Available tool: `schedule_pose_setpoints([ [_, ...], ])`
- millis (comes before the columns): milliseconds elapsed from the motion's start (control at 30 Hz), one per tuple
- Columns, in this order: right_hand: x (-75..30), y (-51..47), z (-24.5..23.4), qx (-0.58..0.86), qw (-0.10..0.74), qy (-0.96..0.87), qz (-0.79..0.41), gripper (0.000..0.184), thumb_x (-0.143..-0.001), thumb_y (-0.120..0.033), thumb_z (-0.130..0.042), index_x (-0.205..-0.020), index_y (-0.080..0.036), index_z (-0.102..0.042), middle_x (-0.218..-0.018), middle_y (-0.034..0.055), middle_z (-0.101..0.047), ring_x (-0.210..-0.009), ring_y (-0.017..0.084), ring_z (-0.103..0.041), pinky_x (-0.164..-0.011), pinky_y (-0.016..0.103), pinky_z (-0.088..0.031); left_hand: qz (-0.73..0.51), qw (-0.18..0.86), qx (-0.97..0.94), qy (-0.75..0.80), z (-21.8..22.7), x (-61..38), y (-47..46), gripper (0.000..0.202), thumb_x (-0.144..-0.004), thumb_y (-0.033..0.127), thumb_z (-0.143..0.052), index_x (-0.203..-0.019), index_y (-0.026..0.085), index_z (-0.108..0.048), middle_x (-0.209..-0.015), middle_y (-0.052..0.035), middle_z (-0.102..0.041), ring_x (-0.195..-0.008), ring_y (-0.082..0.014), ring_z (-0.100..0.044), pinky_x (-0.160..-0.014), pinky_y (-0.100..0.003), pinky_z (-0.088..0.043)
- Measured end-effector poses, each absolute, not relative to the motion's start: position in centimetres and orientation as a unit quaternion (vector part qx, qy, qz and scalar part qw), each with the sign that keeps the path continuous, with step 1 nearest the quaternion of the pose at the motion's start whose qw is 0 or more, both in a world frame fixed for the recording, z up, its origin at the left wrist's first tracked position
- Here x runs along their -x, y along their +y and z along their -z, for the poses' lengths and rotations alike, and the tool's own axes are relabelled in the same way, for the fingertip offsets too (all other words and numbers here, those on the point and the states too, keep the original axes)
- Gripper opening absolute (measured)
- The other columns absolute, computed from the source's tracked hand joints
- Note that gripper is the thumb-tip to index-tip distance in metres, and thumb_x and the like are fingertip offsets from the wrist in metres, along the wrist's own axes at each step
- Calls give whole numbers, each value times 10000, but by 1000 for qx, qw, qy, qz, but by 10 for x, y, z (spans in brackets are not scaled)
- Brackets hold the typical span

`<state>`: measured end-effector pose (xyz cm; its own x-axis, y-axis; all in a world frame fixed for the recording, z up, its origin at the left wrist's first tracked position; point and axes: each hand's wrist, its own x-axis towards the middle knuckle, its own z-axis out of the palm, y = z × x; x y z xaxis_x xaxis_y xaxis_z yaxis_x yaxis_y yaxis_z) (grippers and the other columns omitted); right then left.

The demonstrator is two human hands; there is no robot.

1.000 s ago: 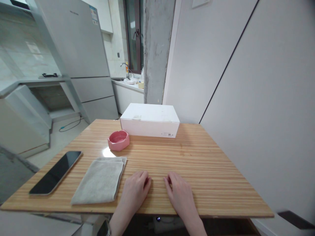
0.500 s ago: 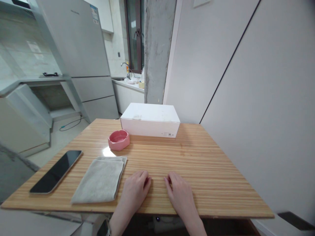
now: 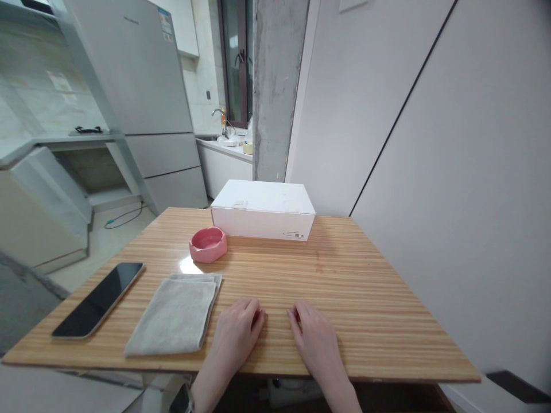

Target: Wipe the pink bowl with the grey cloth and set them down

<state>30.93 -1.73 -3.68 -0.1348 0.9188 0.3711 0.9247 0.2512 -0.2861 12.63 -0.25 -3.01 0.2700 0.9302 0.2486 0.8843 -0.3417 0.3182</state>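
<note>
My left hand (image 3: 239,330) rests on the wooden table (image 3: 370,310) near its front edge, its fingers loosely curled in and no object showing in them. Just left of it lies a folded grey cloth (image 3: 174,315), not touched by the hand. Across a small gap, my right hand (image 3: 316,335) also lies on the tabletop with curled fingers and nothing visible in its grasp. A pink ashtray (image 3: 208,245) with notched, angular sides stands beyond the cloth. At the far left of the table is a smartphone (image 3: 99,301), dark screen up.
A closed white cardboard box (image 3: 263,209) stands at the table's back edge, close behind the ashtray. A white wall (image 3: 430,172) runs along the right side. Behind the table are a fridge (image 3: 129,86), a concrete pillar (image 3: 278,86) and a sink counter (image 3: 224,163).
</note>
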Motion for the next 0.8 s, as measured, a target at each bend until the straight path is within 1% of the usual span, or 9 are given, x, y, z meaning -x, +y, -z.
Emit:
schedule_pose_setpoints([
  [367,-310,-16,42,612,244,-752,-3,183,-925,-241,-405,-760,-221,-482,-729,4,-597,-666,166,-583,-596,264,-351,-191,58,-795,573,26,-126,-3,209,-903,241,-377,-738,210,-502,-764,-10,-618,-733,-177,-582,-637,-280,-384],
  [567,-310,-16,43,612,244,-752,-5,174,-923,-246,-413,-764,-221,-480,-724,3,-588,-668,172,-578,-604,267,-343,-137,18,-806,576,25,-138,-8,244,-894,168,-331,-809,200,-557,-795,-46,-624,-790,-224,-590,-663,-319,-420],
  [600,-310,-16,43,612,244,-752,-5,176,-925,-249,-412,-764,-220,-480,-723,3,-588,-669,172,-578,-605,267,-342,-131,24,-806,576,21,-138,-7,240,-889,166,-337,-817,196,-564,-799,-51,-627,-791,-225,-592,-662,-319,-424],
  [667,-310,-16,43,614,244,-751,-4,190,-929,-261,-408,-757,-221,-478,-717,3,-584,-667,172,-575,-605,267,-338,-129,78,-821,551,10,-131,-1,197,-880,217,-391,-804,193,-571,-782,-40,-632,-751,-202,-598,-645,-295,-430],
  [733,-310,-16,43,615,244,-750,-4,208,-933,-279,-402,-747,-221,-474,-708,2,-579,-658,172,-570,-602,268,-333,-164,135,-829,518,-7,-116,15,183,-859,316,-460,-778,198,-573,-774,-19,-632,-722,-171,-598,-649,-270,-440],
  [767,-310,-16,43,616,244,-749,-5,215,-934,-287,-400,-743,-221,-472,-704,1,-576,-654,171,-567,-601,269,-331,-204,133,-815,526,-16,-105,26,210,-852,359,-470,-768,199,-576,-790,-20,-631,-740,-167,-598,-677,-270,-448],
  [800,-310,-16,43,616,245,-749,-6,220,-935,-291,-398,-740,-221,-470,-702,1,-574,-652,170,-566,-600,269,-329,-260,89,-788,551,-25,-94,40,213,-845,382,-480,-826,198,-586,-887,-40,-634,-845,-186,-595,-764,-296,-449],
])
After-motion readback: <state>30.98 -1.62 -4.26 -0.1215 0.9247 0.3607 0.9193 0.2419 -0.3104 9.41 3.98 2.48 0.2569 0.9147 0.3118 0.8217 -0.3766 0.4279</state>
